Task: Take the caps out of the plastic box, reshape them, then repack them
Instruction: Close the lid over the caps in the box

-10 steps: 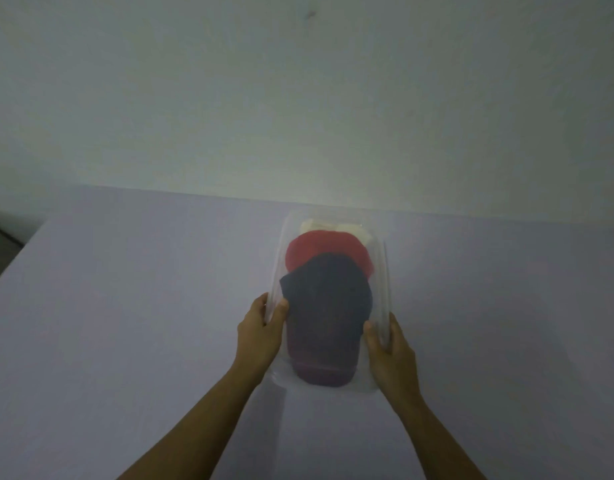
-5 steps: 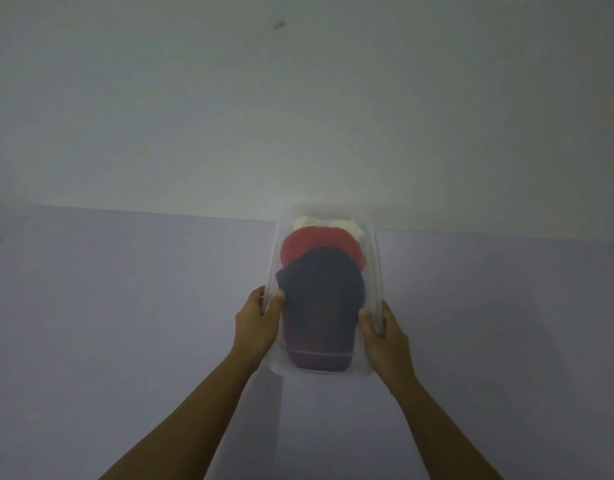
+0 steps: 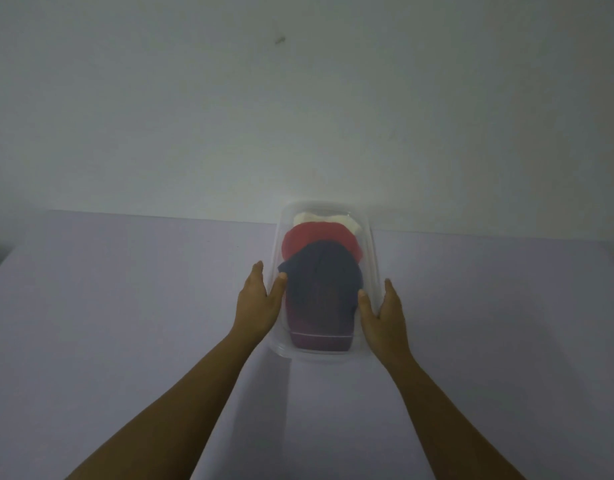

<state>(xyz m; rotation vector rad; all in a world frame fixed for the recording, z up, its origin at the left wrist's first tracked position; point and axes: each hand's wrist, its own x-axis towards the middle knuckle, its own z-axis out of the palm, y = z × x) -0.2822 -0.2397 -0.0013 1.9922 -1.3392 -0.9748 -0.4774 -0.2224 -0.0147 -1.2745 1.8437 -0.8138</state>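
Note:
A clear plastic box [image 3: 319, 356] lies lengthwise on the pale table, its far end near the wall. Inside, three caps overlap: a dark navy cap [image 3: 321, 282] with a purplish brim nearest me, a red cap [image 3: 316, 237] behind it, and a white cap [image 3: 333, 218] at the far end. My left hand [image 3: 255, 303] is against the box's left wall, thumb over the rim and fingers stretched outside. My right hand [image 3: 385, 313] holds the right wall the same way.
The pale lilac table [image 3: 125, 306] stretches wide on both sides of the box. A plain white wall [image 3: 298, 116] rises right behind the table's far edge. A dark gap shows past the table's left corner.
The box has slid away from me toward the wall, both hands going with it. My fingers have straightened along its sides.

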